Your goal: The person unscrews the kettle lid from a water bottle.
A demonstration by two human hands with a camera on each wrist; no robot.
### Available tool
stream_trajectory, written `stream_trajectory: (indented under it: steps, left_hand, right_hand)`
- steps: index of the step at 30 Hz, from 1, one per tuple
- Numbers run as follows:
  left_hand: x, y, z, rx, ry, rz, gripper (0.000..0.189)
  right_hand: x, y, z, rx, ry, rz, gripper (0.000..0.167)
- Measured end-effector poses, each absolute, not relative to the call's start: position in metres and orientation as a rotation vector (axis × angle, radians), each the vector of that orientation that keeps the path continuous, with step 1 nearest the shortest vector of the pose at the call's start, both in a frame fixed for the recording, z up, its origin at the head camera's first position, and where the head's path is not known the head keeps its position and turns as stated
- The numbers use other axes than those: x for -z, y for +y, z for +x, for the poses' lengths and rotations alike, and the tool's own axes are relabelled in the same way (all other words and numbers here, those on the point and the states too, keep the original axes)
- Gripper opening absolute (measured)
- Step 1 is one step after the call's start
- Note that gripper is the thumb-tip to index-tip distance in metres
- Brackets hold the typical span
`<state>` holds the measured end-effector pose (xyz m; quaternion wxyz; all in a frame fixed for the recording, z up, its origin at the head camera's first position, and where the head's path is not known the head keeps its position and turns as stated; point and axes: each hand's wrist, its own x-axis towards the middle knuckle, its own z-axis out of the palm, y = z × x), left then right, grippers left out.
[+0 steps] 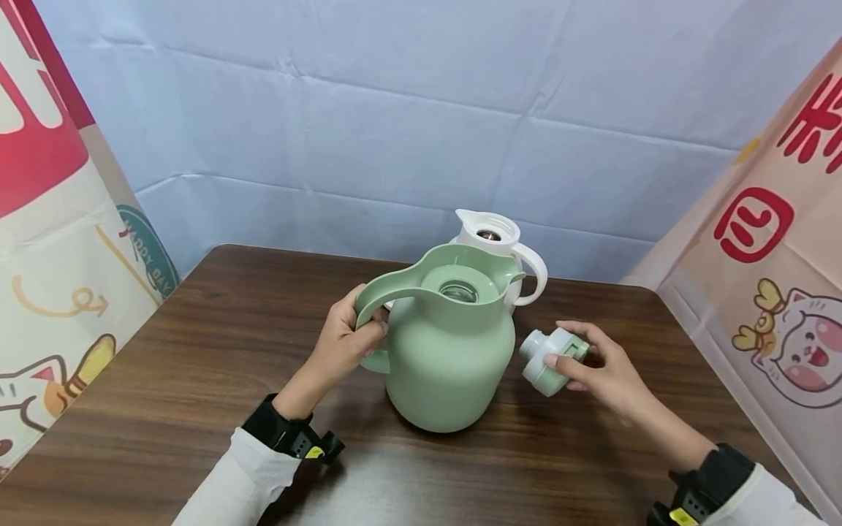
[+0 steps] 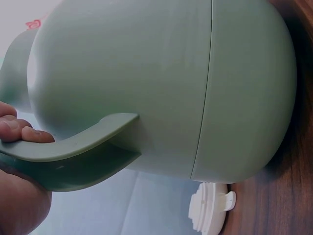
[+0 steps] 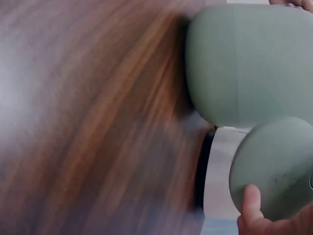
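Head view: left hand (image 1: 342, 340) fingers are curling round the jug (image 1: 450, 351) handle; right hand (image 1: 601, 369) fingers are pinching the lid (image 1: 549, 358); steadying the jug seems wise.

Upright lidless green jug (image 1: 447, 351), stopper (image 1: 551, 358) beside

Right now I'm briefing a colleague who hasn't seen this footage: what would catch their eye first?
The sage-green vacuum jug at the middle of the dark wooden table, its mouth open, with the left hand gripping its handle. Just right of it, the right hand holds the jug's green-and-white stopper off the table. Behind the green jug stands a white vacuum jug, also uncapped.
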<state>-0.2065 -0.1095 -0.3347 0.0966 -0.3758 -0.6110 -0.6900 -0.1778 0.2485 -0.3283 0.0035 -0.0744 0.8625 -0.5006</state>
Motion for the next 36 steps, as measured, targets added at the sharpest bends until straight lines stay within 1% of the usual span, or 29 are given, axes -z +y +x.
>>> stream_trajectory:
  steps: [9,13,20,24,27,30,36]
  left_hand:
    - [0.333,-0.110,-0.206,2.046,-1.797,-1.125,0.009]
    - [0.333,-0.110,-0.206,2.042,-1.807,-1.114,0.007]
    - [0.334,-0.110,-0.207,2.036,-1.818,-1.103,0.006]
    - [0.335,-0.110,-0.207,2.043,-1.810,-1.115,0.005]
    - [0.335,-0.110,-0.207,2.045,-1.812,-1.116,0.007]
    - [0.336,-0.110,-0.207,2.047,-1.819,-1.108,0.011]
    - [0.335,-0.110,-0.206,2.048,-1.815,-1.103,0.020]
  right_hand:
    - [0.340,0.248,-0.168,1.640,2.784,-0.271,0.054]
    - [0.342,0.248,-0.164,1.598,2.803,-0.253,0.054]
    - [0.345,0.252,-0.163,1.423,2.924,-0.250,0.047]
    - [0.349,0.255,-0.164,1.384,2.957,-0.217,0.053]
    - [0.353,0.256,-0.164,1.424,2.958,-0.213,0.055]
    - [0.356,0.256,-0.163,1.466,2.961,-0.211,0.053]
    - [0.362,0.257,-0.163,1.603,2.849,-0.131,0.053]
